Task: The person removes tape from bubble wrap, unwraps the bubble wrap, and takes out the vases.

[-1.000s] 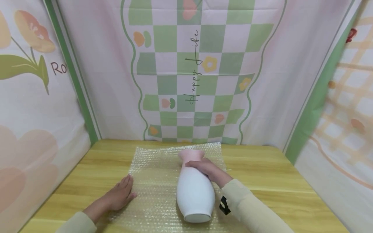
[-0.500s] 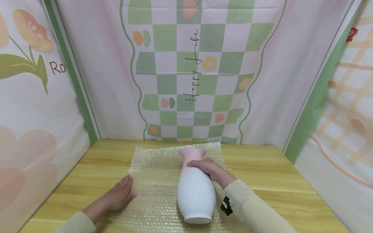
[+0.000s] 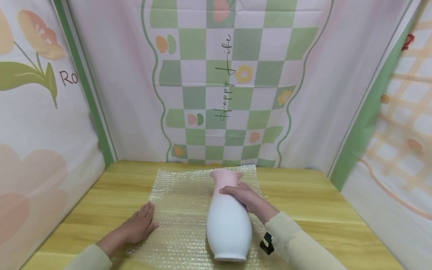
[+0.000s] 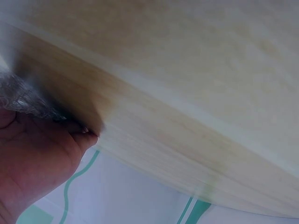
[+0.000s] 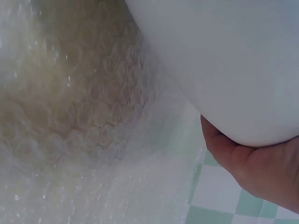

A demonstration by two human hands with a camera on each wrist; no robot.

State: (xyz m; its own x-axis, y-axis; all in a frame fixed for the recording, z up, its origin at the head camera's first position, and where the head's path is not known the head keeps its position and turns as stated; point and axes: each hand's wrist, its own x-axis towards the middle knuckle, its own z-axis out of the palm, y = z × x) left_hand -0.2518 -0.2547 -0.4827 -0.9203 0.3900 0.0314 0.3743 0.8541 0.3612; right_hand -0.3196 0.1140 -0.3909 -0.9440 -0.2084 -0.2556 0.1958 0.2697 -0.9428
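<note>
A vase, white at the body and fading to pink at the flared mouth, lies with its mouth toward the back wall. My right hand grips it below the mouth, thumb over the top; the other fingers are hidden behind it. In the right wrist view that hand curves against the smooth white side of the vase. Under the vase is a sheet of clear bubble wrap. My left hand rests on the sheet's left edge, fingers extended; the left wrist view shows the hand beside crinkled wrap.
Beneath everything is a wood-grain table. A fabric backdrop with green checks rises behind its far edge, and printed cloth panels stand on the left and right. A black clip-like piece sits by the right sleeve.
The vase and my right hand have shifted slightly to the right, and the vase's tilt has changed so its base underside no longer shows. My left hand has stayed in place.
</note>
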